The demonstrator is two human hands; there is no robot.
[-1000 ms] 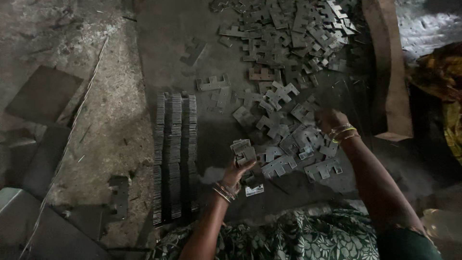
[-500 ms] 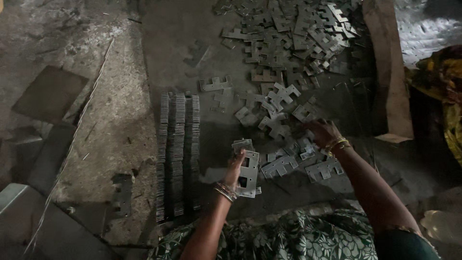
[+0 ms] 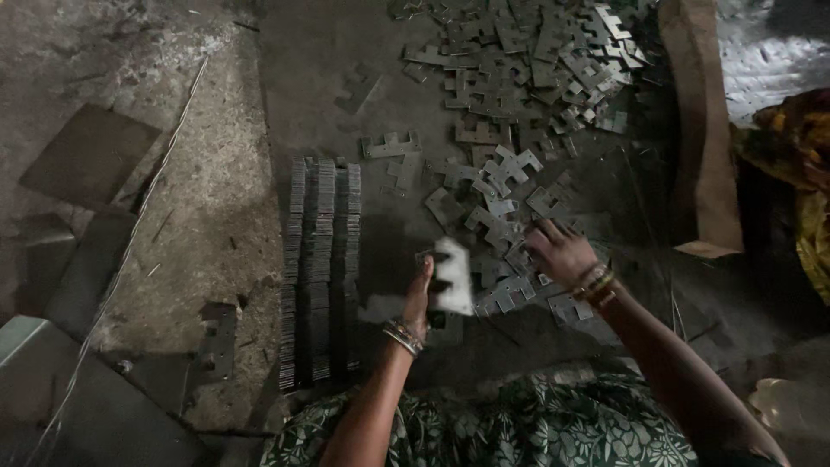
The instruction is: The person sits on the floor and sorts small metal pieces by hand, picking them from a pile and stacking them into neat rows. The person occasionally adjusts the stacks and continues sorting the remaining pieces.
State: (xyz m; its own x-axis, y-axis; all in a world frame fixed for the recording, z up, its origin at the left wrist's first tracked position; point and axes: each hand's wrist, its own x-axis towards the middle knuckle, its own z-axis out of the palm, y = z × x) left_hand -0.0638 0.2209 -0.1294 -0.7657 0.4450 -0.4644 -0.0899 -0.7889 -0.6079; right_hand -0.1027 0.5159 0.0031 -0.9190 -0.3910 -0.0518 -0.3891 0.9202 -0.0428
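Note:
My left hand (image 3: 421, 290) holds a small stack of flat notched metal plates (image 3: 452, 275), its top face shining pale. It hovers just right of a long row of stacked plates (image 3: 321, 264) lying on edge on the dark floor. My right hand (image 3: 559, 248) rests palm down on loose metal plates (image 3: 501, 227) scattered in front of me, fingers curled onto one piece. Both wrists wear bangles.
A large heap of the same plates (image 3: 536, 60) lies at the top. A wooden plank (image 3: 702, 130) stands along the right. Flat dark slabs (image 3: 91, 156) and a thin wire (image 3: 164, 164) lie on the dusty floor at left. Yellow cloth (image 3: 791, 147) is at far right.
My left hand has kept its stack and tilted it so the top face catches light. My right hand has slid left and down over the loose plates.

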